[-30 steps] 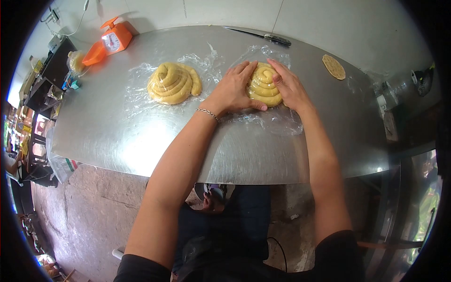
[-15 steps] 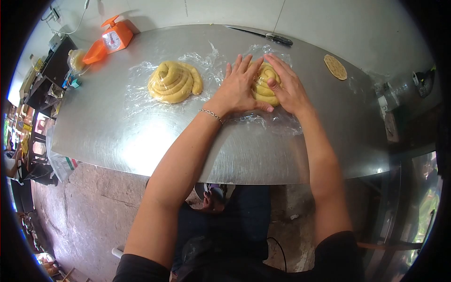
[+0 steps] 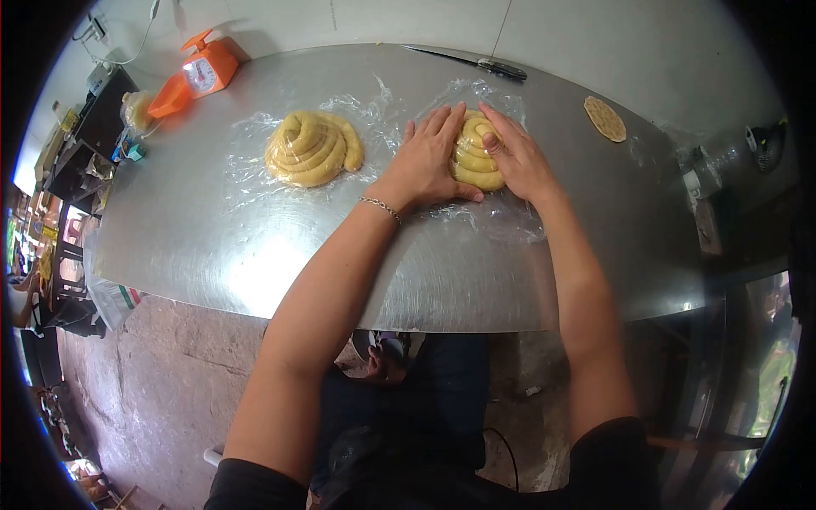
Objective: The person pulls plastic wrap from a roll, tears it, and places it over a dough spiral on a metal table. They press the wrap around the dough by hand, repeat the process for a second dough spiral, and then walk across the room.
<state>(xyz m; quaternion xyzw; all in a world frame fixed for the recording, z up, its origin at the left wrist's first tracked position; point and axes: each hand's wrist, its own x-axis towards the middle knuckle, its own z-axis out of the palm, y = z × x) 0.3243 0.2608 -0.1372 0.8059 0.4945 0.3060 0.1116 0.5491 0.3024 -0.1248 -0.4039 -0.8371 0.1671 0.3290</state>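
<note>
A coil of yellow dough (image 3: 475, 153) under clear plastic wrap sits on the steel table, between my two hands. My left hand (image 3: 426, 160) lies along its left side, fingers stretched away from me and the thumb at the near edge. On the opposite side, my right hand (image 3: 520, 160) rests with extended fingers, its thumb over the upper part of the coil. Both palms touch the wrapped dough, hiding its sides. Left of my hands stands a second yellow dough coil (image 3: 310, 151), also wrapped, with one end hanging down its right side.
A long knife (image 3: 501, 69) lies near the table's back edge. At the back left stands an orange kitchen scale (image 3: 204, 75). A flat tan oval piece (image 3: 604, 119) lies back right, with a clear plastic bottle (image 3: 718, 166) farther right. The steel table (image 3: 195, 229) has a curved-looking front edge.
The view has shifted very slightly. My hands stay around the same dough coil, with slightly more of its top showing between them.
</note>
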